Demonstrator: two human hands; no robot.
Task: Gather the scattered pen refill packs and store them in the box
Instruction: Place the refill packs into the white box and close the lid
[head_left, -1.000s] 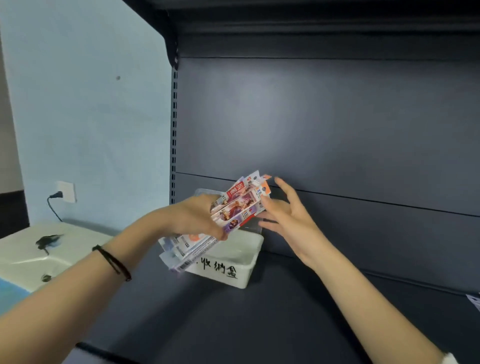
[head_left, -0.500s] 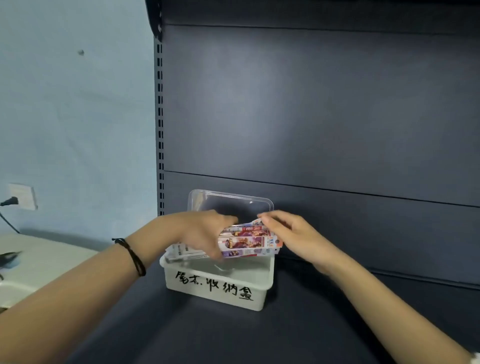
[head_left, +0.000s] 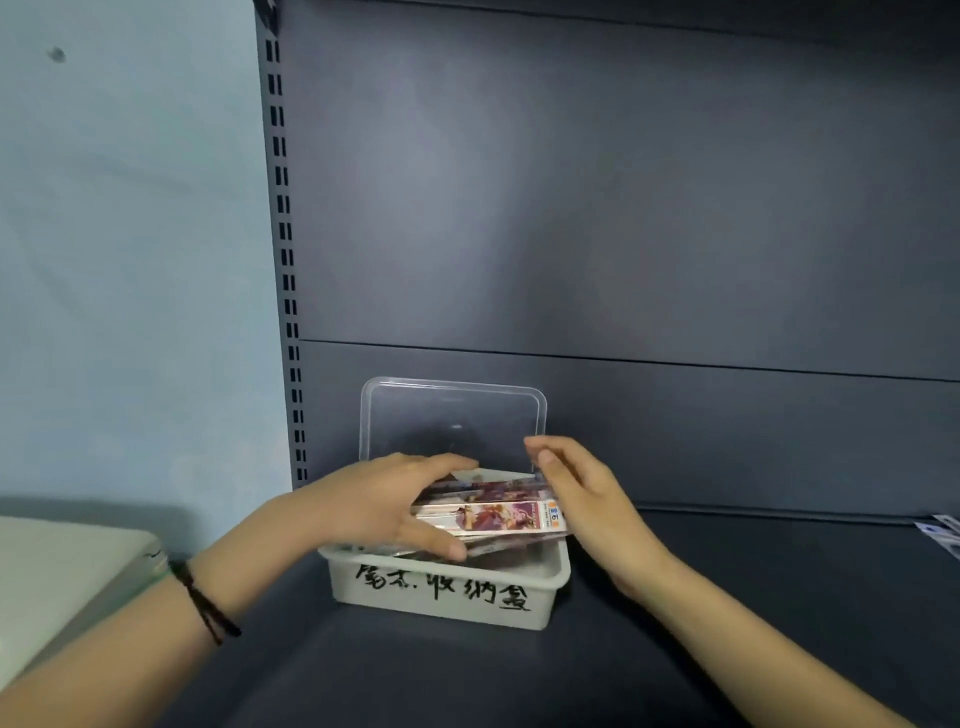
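1. This looks like a shop or stockroom: a dark grey metal shelving unit (head_left: 623, 208) of the retail display kind fills most of the view.
2. A slotted upright (head_left: 285, 260) runs down its left edge, against a pale blue wall (head_left: 130, 260).
3. On the shelf (head_left: 467, 675) sits a white box (head_left: 441, 597), hand-lettered in black marker, with printed pen refill packs (head_left: 493, 514) over it.
4. More small packaged goods (head_left: 943, 530) lie at the shelf's far right edge.

A white box (head_left: 410, 605) with black handwritten characters on its front wall sits on the dark shelf (head_left: 467, 675), lower centre of frame. A clear lid (head_left: 452, 415) stands upright behind it. The left hand (head_left: 379, 504) grips a stack of refill packs (head_left: 493, 514) over the box opening. The right hand (head_left: 592, 509) touches the stack's right end with relaxed fingers.
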